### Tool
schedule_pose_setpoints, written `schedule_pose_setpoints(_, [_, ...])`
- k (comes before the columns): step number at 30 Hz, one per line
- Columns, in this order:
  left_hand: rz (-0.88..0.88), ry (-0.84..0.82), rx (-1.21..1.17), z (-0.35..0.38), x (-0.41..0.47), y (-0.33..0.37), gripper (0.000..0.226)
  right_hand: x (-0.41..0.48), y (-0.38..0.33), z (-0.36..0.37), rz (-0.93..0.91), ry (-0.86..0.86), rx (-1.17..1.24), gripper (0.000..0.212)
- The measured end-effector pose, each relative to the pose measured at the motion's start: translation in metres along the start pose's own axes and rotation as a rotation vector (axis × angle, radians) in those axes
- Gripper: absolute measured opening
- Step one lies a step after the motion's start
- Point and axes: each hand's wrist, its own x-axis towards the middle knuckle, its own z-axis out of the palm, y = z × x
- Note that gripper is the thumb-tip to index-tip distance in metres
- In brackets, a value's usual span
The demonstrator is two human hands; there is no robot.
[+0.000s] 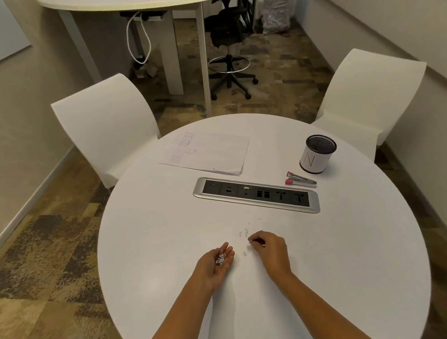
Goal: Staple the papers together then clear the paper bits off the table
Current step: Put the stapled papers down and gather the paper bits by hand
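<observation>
Left hand (pixel 217 267) lies palm-up, fingers relaxed, cupped as a tray for gathered bits (pixel 220 260), while right hand (pixel 271 247) pinches another off the table (pixel 169 241), few left just beyond; papers (pixel 207 153) sit aside, far edge, probably stapled.

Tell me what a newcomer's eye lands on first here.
The hands near the front of the round white table: the left hand lies palm up, cupping a small pile of paper bits, while the right hand pinches at the scattered bits beside it. Next comes the silver power strip sunk in the table's middle, with the papers behind it and a pink stapler and mesh cup to its right.
</observation>
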Motion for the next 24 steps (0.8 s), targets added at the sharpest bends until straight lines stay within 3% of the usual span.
schedule_pose_setpoints(2, [0.0,0.007,-0.003,0.002,0.001,-0.002,0.027,0.003,-0.007,-0.002,0.101,-0.012,0.166,0.013])
schedule_pose_setpoints(5, [-0.014,-0.008,-0.017,0.005,0.002,-0.004,0.028,-0.001,-0.023,-0.003,0.082,-0.144,0.278,0.012])
schedule_pose_setpoints(12, [-0.031,-0.045,-0.158,0.017,0.003,-0.011,0.022,-0.013,-0.041,0.005,-0.089,-0.29,0.018,0.031])
schedule_pose_setpoints(17, [-0.057,-0.042,-0.137,0.022,0.006,-0.008,0.025,0.006,-0.036,0.001,-0.109,-0.174,0.02,0.015])
schedule_pose_setpoints(21, [-0.063,-0.019,-0.127,0.023,0.009,-0.003,0.031,0.037,-0.014,-0.011,-0.014,-0.006,-0.028,0.023])
schedule_pose_setpoints(24, [-0.058,-0.017,-0.117,0.02,0.01,0.0,0.03,0.051,0.006,-0.014,0.014,0.006,-0.156,0.031])
